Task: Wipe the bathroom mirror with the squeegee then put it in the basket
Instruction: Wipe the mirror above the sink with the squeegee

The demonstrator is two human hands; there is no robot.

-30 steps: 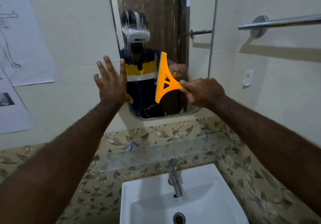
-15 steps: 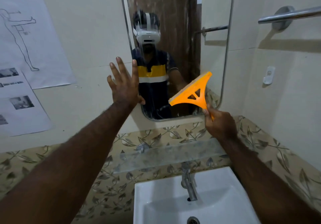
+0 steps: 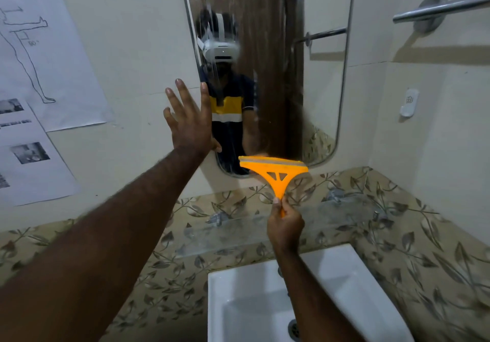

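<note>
The head view looks at a tall rounded-corner wall mirror with a thin metal frame (image 3: pixel 313 76), streaked with wet marks on the glass. The right hand (image 3: pixel 285 226) is at about 6 o'clock under the mirror, and its grip is clenched around the thin handle of an orange plastic squeegee with a wide flat blade (image 3: pixel 274 170). The blade is almost level and lies at the lower edge of the mirror, across the bottom rim; whether it touches the glass I cannot tell. The left hand (image 3: pixel 189 121) is at 9 o'clock of the squeegee, with a released grip: the palm is flat, the fingers are spread and point up, and it rests at the left edge of the mirror, partly on the cream wall.

Below the mirror a clear glass shelf (image 3: pixel 238 233) runs along a band of leaf-pattern tiles. Under it, at 6 o'clock, is a white ceramic washbasin (image 3: pixel 358 288). At 2 o'clock a shiny metal towel bar (image 3: pixel 440 7) is fixed on the wall. At 9 o'clock white paper sheets with a line drawing (image 3: pixel 53 57) hang on the wall.
</note>
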